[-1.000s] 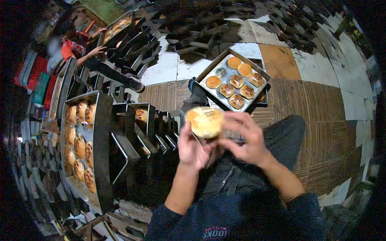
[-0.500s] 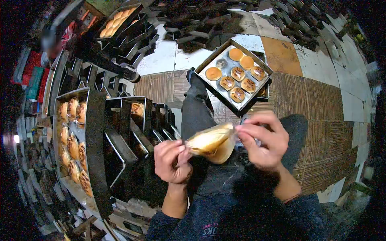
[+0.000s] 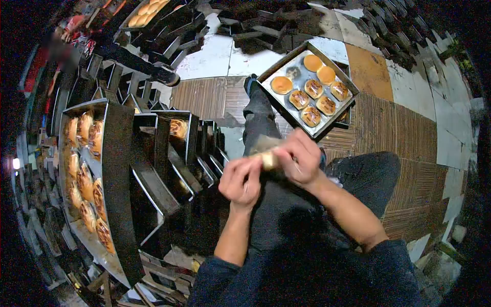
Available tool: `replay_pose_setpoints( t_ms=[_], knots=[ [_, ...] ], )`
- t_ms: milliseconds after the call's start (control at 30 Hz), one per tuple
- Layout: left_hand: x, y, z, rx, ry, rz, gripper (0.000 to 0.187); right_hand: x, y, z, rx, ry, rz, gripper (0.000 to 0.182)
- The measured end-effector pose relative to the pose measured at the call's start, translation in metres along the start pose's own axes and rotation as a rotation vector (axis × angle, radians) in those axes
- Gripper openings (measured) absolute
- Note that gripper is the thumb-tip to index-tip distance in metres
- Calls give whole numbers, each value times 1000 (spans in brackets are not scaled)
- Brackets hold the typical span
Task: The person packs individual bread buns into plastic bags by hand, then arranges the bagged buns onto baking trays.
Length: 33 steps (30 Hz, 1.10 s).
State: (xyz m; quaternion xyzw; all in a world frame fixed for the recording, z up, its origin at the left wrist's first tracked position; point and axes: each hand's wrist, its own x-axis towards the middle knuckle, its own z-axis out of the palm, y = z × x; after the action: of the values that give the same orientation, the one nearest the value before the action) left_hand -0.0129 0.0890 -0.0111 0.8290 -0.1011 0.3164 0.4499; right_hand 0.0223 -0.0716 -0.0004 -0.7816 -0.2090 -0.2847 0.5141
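Between my two hands, above my lap, is a bun (image 3: 269, 160) in a clear plastic bag; it is blurred and mostly covered by fingers. My left hand (image 3: 240, 182) is closed, its thumb and fingers pinching the near left side. From the right, my right hand (image 3: 300, 157) pinches the other side, also closed. Beyond them, on the floor by my foot, lies a metal tray (image 3: 280, 105) with several dark-patterned buns (image 3: 326, 105) and 3 plain golden ones, such as a golden bun (image 3: 282, 85).
At my left stands a deep tray (image 3: 120, 189) of glossy wrapped buns (image 3: 85, 181). Behind it are stacked empty metal trays (image 3: 153, 187), one holding a bun (image 3: 178, 129). Another tray of buns (image 3: 148, 13) is at the back left, near another person's leg (image 3: 133, 61).
My hands have come closer together and moved forward, so the bun that showed broadly between them is now largely covered. The view has shifted slightly.
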Motion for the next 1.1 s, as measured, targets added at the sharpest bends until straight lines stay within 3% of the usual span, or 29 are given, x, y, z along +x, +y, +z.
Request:
replay_pose_setpoints(
  t_ms=[33, 100, 133, 167, 233, 300, 367, 400, 433, 467, 500, 533, 567, 633, 700, 733, 767, 833, 867, 900, 933, 967, 1000, 1033, 1100],
  knots=[
    [11, -8, 7, 47, 39, 21, 5, 13, 9, 5, -89, -30, 53, 19],
    [25, -9, -3, -256, 86, -496, 10, 26, 27, 4, 10, 247, 376, 26],
    [20, -3, -15, -172, -50, -478, 12, 6, 24, 6, -116, 249, 413, 29],
    [11, 5, -26, -402, -41, -701, 13, -11, 9, 2, -100, 218, 486, 30],
    [-22, 5, -52, -309, -148, -758, 8, -56, -15, -1, -68, 150, 612, 32],
    [-57, 16, -59, -126, -175, -637, 7, -119, -13, 1, 31, 41, 952, 37],
    [-81, 16, -66, 132, -213, -381, 8, -122, -20, -18, 15, -250, 1082, 36],
    [-85, 18, -68, 138, -182, -317, 9, -115, -21, -29, 11, -238, 1095, 36],
    [-79, 24, -69, 135, -190, -317, 9, -99, -20, -41, -103, -236, 937, 34],
    [-66, 31, -73, 93, -184, -398, 9, -79, -21, -51, -209, -238, 769, 32],
    [-50, 37, -75, 54, -168, -476, 9, -58, -25, -59, -248, -178, 836, 24],
    [-29, 40, -72, -10, -183, -560, 13, -39, -26, -62, -142, -241, 618, 15],
    [-15, 35, -64, -85, -156, -623, 14, -24, -23, -62, -40, -300, 401, 20],
    [10, 15, -46, -83, -208, -566, 14, -1, -14, -37, 19, -423, 73, 50],
    [30, 6, -33, -289, -221, -910, 17, 4, 6, -24, 154, -717, 342, 71],
    [37, 7, -26, -303, -132, -918, 21, 14, 17, -26, 135, -765, 390, 74],
    [42, 15, -28, -313, -93, -815, 24, 13, 37, -28, 177, -672, 356, 76],
    [27, 11, -27, -112, -88, -405, 29, 12, 81, -30, 174, -489, 694, 69],
    [26, 16, -34, -148, -341, -255, 34, 17, 108, -33, 233, -434, 1011, 66],
    [23, 23, -43, -184, -593, -105, 41, 27, 127, -33, 204, -355, 1137, 61],
    [10, 28, -46, -330, -840, -237, 43, 38, 144, -33, 179, -263, 1259, 58],
    [0, 33, -46, -481, -1083, -372, 45, 50, 160, -32, 74, -159, 1179, 53],
    [-7, 33, -42, -482, -1083, -390, 45, 37, 228, -37, -110, -128, 964, 47],
    [-16, 31, -36, -308, -1144, -250, 46, 30, 260, -40, -283, -95, 740, 42],
    [-30, 19, -21, 52, -1238, 57, 47, 14, 275, -50, -403, -154, 699, 38]
  ],
)
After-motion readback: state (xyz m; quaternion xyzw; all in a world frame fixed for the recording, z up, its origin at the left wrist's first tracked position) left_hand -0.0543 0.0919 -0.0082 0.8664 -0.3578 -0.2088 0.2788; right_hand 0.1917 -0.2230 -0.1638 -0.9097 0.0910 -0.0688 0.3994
